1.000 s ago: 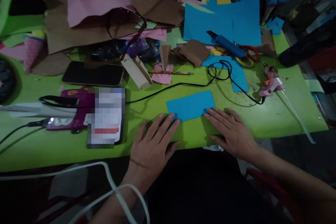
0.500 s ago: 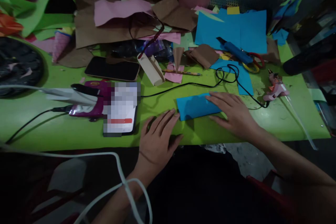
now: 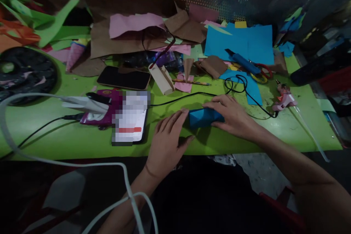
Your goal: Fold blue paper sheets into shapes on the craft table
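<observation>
One piece of blue paper (image 3: 197, 119) sits in my right grip (image 3: 231, 116) in the head view; whether it touches the surface (image 3: 90, 148) I cannot tell. Squeezing too hard could buckle it, and with only one end pinched it might twist askew. The black cord (image 3: 275, 114) just beyond that grip could snag. My right grip is nearly closed, thumb and fingers around the paper; my left grip (image 3: 168, 142) is spread loosely, fingertips just beside the opposite end, contact unclear.

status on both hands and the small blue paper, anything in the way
Right hand pinching small blue paper. Left hand at its left end, contact unclear. Paper creased. Black cord lies behind, not across it.
</observation>
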`<state>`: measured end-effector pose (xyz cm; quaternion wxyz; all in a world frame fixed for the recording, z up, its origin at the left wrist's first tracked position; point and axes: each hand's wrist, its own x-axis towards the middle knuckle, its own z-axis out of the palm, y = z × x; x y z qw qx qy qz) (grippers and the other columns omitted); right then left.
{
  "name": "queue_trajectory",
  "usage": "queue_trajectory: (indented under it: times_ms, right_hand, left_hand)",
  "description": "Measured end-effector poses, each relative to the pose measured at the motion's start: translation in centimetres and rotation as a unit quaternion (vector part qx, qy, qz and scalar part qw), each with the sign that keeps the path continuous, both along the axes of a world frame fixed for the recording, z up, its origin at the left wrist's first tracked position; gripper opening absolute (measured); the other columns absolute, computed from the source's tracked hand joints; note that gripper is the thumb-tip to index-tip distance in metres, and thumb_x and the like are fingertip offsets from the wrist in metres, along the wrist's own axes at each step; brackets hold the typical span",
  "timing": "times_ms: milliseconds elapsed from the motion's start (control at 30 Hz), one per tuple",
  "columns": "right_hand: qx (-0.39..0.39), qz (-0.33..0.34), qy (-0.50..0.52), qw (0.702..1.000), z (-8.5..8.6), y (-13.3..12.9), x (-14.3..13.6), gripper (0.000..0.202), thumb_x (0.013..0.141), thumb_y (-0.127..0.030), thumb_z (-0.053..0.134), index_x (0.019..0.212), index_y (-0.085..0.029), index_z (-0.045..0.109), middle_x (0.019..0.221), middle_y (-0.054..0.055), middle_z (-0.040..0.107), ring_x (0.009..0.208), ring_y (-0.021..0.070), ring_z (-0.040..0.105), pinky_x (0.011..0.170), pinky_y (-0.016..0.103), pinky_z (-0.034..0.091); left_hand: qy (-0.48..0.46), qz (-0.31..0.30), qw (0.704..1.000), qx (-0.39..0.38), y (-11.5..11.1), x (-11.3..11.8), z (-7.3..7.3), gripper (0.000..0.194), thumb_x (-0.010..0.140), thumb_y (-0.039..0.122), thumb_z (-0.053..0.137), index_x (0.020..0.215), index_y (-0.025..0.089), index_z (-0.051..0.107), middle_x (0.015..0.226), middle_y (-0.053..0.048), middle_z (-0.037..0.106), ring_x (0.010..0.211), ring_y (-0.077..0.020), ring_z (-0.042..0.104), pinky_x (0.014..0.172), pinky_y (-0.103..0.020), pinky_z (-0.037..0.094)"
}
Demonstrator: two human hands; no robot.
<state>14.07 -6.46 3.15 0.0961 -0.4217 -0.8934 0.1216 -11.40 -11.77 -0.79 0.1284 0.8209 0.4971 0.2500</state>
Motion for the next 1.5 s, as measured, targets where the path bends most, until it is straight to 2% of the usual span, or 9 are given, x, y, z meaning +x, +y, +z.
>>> queue_trajectory:
  times_ms: [133, 300, 467, 633, 767, 900, 1033, 1333, 1500]
  right_hand:
    - [0.038, 0.016, -0.003, 0.999, -0.2, -0.3, -0.1, 0.057, 0.085, -0.017, 0.065, 0.140, -0.026, 0.051, 0.143, 0.012, 0.055, 0.131, 0.0353, 0.049, 0.104, 0.054, 0.040]
    - [0.121, 0.021, -0.016, 0.992, -0.2, -0.9, -0.1, 0.064, 0.084, -0.004, 0.058, 0.142, -0.027, 0.050, 0.149, 0.010, 0.053, 0.138, 0.0312, 0.046, 0.116, 0.056, 0.030]
    - [0.176, 0.044, 0.056, 0.982, -0.3, -1.9, 0.2, 0.040, 0.082, -0.001, 0.053, 0.110, -0.027, 0.064, 0.138, 0.003, 0.066, 0.132, 0.0247, 0.054, 0.119, 0.052, 0.029]
    - [0.191, 0.023, 0.118, 0.974, -0.7, -3.0, 1.1, 0.036, 0.075, 0.005, 0.052, 0.089, -0.027, 0.061, 0.120, -0.005, 0.075, 0.122, 0.0215, 0.060, 0.116, 0.048, 0.032]
    - [0.151, 0.004, 0.171, 0.974, -1.4, -3.4, 2.0, 0.035, 0.074, 0.007, 0.049, 0.080, -0.026, 0.061, 0.111, -0.005, 0.078, 0.114, 0.0210, 0.063, 0.110, 0.047, 0.038]
    - [0.059, 0.000, 0.226, 0.972, -1.9, -3.4, 3.0, 0.032, 0.073, 0.005, 0.050, 0.074, -0.024, 0.061, 0.114, -0.001, 0.077, 0.122, 0.0234, 0.060, 0.108, 0.051, 0.042]
    - [-0.013, -0.012, 0.202, 0.979, -1.9, -3.5, 4.0, 0.030, 0.076, 0.003, 0.051, 0.076, -0.024, 0.063, 0.124, 0.002, 0.074, 0.133, 0.0259, 0.054, 0.109, 0.055, 0.042]
    - [0.001, -0.012, 0.110, 0.994, -2.2, -4.6, 6.3, 0.037, 0.087, -0.009, 0.060, 0.117, -0.029, 0.070, 0.131, 0.003, 0.071, 0.125, 0.0250, 0.060, 0.103, 0.048, 0.045]
    - [-0.056, -0.025, 0.154, 0.986, -2.3, -4.3, 6.1, 0.022, 0.091, -0.015, 0.060, 0.107, -0.025, 0.071, 0.119, 0.004, 0.076, 0.110, 0.0229, 0.067, 0.095, 0.043, 0.049]
  left_hand:
    - [0.004, -0.022, 1.000, -0.018, 0.6, 0.5, 0.6, 0.064, 0.094, 0.033, 0.061, 0.152, 0.025, 0.035, 0.148, -0.012, 0.056, 0.132, -0.0292, 0.053, 0.108, -0.048, 0.041]
    - [0.026, -0.029, 0.999, -0.018, 0.9, 0.9, 0.7, 0.043, 0.092, 0.028, 0.063, 0.135, 0.022, 0.058, 0.122, -0.010, 0.070, 0.113, -0.0292, 0.062, 0.095, -0.046, 0.047]
    - [0.002, -0.032, 0.999, -0.007, 0.8, 0.8, 0.3, 0.044, 0.083, 0.012, 0.068, 0.127, 0.015, 0.063, 0.112, -0.010, 0.071, 0.103, -0.0271, 0.063, 0.091, -0.042, 0.049]
    - [0.035, -0.023, 0.998, 0.043, -0.3, 0.6, 0.8, 0.034, 0.086, 0.015, 0.066, 0.120, 0.014, 0.067, 0.099, -0.010, 0.070, 0.092, -0.0263, 0.062, 0.085, -0.042, 0.051]
    - [0.073, -0.028, 0.993, 0.086, -0.9, 0.8, 2.0, 0.022, 0.089, 0.024, 0.066, 0.110, 0.023, 0.072, 0.108, -0.010, 0.071, 0.101, -0.0290, 0.062, 0.089, -0.046, 0.050]
    - [0.080, -0.147, 0.985, 0.047, -0.4, 1.2, 2.7, 0.050, 0.088, 0.027, 0.070, 0.136, 0.030, 0.059, 0.151, -0.007, 0.053, 0.140, -0.0305, 0.046, 0.114, -0.051, 0.036]
    - [0.107, -0.216, 0.970, -0.028, -0.1, 1.5, 2.2, 0.072, 0.084, 0.033, 0.073, 0.150, 0.032, 0.043, 0.154, -0.008, 0.050, 0.143, -0.0319, 0.044, 0.118, -0.059, 0.027]
    - [0.070, -0.213, 0.972, -0.075, 0.2, 1.9, 1.8, 0.053, 0.084, 0.016, 0.065, 0.135, 0.028, 0.060, 0.147, -0.007, 0.059, 0.131, -0.0299, 0.056, 0.110, -0.055, 0.037]
    - [-0.032, -0.118, 0.989, -0.083, 0.5, 2.3, 1.3, 0.022, 0.092, 0.017, 0.058, 0.108, 0.025, 0.071, 0.117, -0.004, 0.076, 0.111, -0.0233, 0.066, 0.096, -0.043, 0.048]
